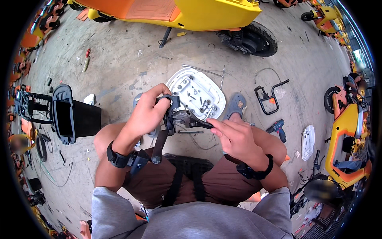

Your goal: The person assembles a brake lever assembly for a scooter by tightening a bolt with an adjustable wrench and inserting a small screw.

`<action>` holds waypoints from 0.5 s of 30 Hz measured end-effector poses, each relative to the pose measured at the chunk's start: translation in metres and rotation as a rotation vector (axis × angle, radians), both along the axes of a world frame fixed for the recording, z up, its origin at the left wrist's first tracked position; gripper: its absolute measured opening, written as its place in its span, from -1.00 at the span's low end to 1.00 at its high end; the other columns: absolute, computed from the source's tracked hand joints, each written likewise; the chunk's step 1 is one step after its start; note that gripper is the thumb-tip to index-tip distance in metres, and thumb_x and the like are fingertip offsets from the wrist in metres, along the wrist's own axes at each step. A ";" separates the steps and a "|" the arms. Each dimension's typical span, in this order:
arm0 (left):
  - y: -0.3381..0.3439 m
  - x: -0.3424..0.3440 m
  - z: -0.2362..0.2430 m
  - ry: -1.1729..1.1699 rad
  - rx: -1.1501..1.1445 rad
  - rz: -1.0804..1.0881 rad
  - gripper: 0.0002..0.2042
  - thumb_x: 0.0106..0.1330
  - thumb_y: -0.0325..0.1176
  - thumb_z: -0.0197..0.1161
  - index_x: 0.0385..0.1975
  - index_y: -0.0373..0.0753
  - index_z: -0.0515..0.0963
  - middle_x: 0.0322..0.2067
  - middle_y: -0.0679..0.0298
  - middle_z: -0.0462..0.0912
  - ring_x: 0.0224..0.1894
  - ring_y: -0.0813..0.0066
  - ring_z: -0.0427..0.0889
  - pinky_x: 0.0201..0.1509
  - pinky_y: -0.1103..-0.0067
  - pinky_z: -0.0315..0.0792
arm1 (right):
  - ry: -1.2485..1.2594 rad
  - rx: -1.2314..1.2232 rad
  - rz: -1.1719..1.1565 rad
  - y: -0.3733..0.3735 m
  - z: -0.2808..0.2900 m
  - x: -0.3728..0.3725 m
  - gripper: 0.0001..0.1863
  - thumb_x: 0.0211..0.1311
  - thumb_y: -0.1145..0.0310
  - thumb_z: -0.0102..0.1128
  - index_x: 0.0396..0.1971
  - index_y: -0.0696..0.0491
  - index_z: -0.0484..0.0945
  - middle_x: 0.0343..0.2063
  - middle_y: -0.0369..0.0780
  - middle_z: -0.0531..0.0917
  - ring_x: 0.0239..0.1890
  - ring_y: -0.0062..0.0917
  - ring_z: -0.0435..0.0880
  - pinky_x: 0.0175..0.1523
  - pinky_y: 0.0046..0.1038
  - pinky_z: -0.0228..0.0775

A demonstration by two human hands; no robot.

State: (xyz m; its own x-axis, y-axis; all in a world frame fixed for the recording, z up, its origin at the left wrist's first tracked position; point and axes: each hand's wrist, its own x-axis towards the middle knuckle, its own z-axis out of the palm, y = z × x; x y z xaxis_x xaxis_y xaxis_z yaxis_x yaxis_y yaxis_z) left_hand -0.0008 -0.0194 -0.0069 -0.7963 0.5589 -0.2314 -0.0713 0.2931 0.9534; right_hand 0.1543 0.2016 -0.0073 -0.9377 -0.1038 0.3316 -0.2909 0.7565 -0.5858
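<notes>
My left hand (147,109) is closed round the clamp end of a black brake lever assembly (170,119). Its lever blade (160,145) slants down toward my lap and ends in a ball tip. In my right hand (234,137) are pliers (195,120) with a worn metal head and dark handles. The pliers' head meets the side of the assembly; the exact contact point is hard to make out. Just beyond my hands lies a white plastic tray (217,95) with several bolts, nuts and small metal parts in it.
A yellow and orange scooter (191,18) stands ahead. At left is a black bin-like box (87,121). To the right lie a black tubular bracket (270,99), a cordless drill (278,129) and another white tray (308,139). A second scooter (344,135) stands at far right.
</notes>
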 end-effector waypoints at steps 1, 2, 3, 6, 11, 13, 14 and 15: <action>0.001 0.000 0.001 -0.082 0.017 0.016 -0.87 0.23 -0.41 0.00 -0.35 -0.31 0.46 -0.67 0.40 0.40 -0.61 0.68 0.34 -0.57 0.62 0.23 | 0.053 0.027 -0.002 0.000 -0.001 -0.001 -0.63 0.00 0.55 0.36 -0.10 0.12 0.64 -0.58 -0.23 0.59 -0.60 -0.42 0.48 -0.50 -0.43 0.30; 0.002 0.000 0.005 -0.114 -0.008 0.013 -0.87 0.24 -0.41 0.00 -0.35 -0.30 0.46 -0.67 0.42 0.39 -0.61 0.69 0.32 -0.58 0.62 0.21 | 0.106 0.054 -0.006 0.000 -0.002 -0.002 -0.60 -0.06 0.60 0.37 -0.11 0.12 0.65 -0.58 -0.24 0.58 -0.61 -0.43 0.43 -0.52 -0.43 0.25; 0.004 0.000 0.009 -0.148 -0.031 0.010 -0.87 0.25 -0.41 0.00 -0.36 -0.30 0.47 -0.67 0.43 0.38 -0.61 0.70 0.30 -0.58 0.63 0.19 | 0.140 0.073 -0.003 0.002 -0.005 -0.002 -0.59 -0.08 0.60 0.38 -0.11 0.12 0.65 -0.57 -0.25 0.58 -0.61 -0.44 0.42 -0.52 -0.44 0.24; 0.006 -0.001 0.010 -0.267 -0.008 -0.017 -0.86 0.27 -0.41 -0.01 -0.38 -0.29 0.49 -0.66 0.47 0.36 -0.63 0.71 0.25 -0.61 0.64 0.14 | 0.242 0.138 0.002 0.007 -0.014 -0.004 -0.56 -0.15 0.62 0.38 -0.12 0.12 0.65 -0.52 -0.26 0.59 -0.58 -0.46 0.43 -0.52 -0.46 0.23; 0.008 0.004 0.006 -0.379 0.104 -0.056 -0.85 0.29 -0.40 -0.01 -0.40 -0.27 0.51 -0.66 0.51 0.35 -0.74 0.75 0.18 -0.70 0.68 0.03 | 0.408 0.281 -0.008 0.013 -0.016 -0.009 -0.59 -0.08 0.49 0.38 -0.11 0.00 0.68 -0.37 -0.36 0.62 -0.46 -0.55 0.56 -0.37 -0.50 0.26; 0.002 0.001 0.005 -0.510 0.030 -0.120 -0.83 0.28 -0.38 -0.03 -0.38 -0.23 0.52 -0.66 0.51 0.39 -0.80 0.76 0.20 -0.79 0.71 0.01 | 0.453 0.298 0.037 0.016 -0.010 -0.013 -0.58 -0.10 0.50 0.37 -0.12 -0.03 0.68 -0.31 -0.34 0.62 -0.42 -0.53 0.57 -0.34 -0.49 0.27; 0.001 0.000 0.002 -0.543 0.014 -0.144 -0.83 0.28 -0.36 -0.03 -0.38 -0.22 0.53 -0.67 0.50 0.40 -0.82 0.76 0.21 -0.82 0.72 0.00 | 0.475 0.306 0.060 0.018 -0.006 -0.015 -0.58 -0.11 0.50 0.37 -0.13 -0.04 0.69 -0.28 -0.33 0.62 -0.40 -0.52 0.57 -0.32 -0.49 0.27; 0.003 -0.002 0.005 -0.573 0.021 -0.156 -0.83 0.27 -0.35 -0.03 -0.37 -0.20 0.53 -0.69 0.51 0.37 -0.83 0.78 0.21 -0.83 0.73 -0.01 | 0.489 0.325 0.055 0.019 -0.004 -0.017 -0.58 -0.14 0.51 0.36 -0.14 -0.07 0.70 -0.27 -0.31 0.62 -0.38 -0.51 0.58 -0.30 -0.50 0.28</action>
State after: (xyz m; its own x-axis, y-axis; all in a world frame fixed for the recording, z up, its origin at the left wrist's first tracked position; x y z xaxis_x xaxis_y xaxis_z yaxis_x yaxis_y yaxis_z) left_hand -0.0024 -0.0166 -0.0018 -0.4558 0.6683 -0.5879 -0.5344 0.3228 0.7812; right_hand 0.1369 0.2208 -0.0116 -0.6743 -0.3169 0.6670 -0.5127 0.8509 -0.1140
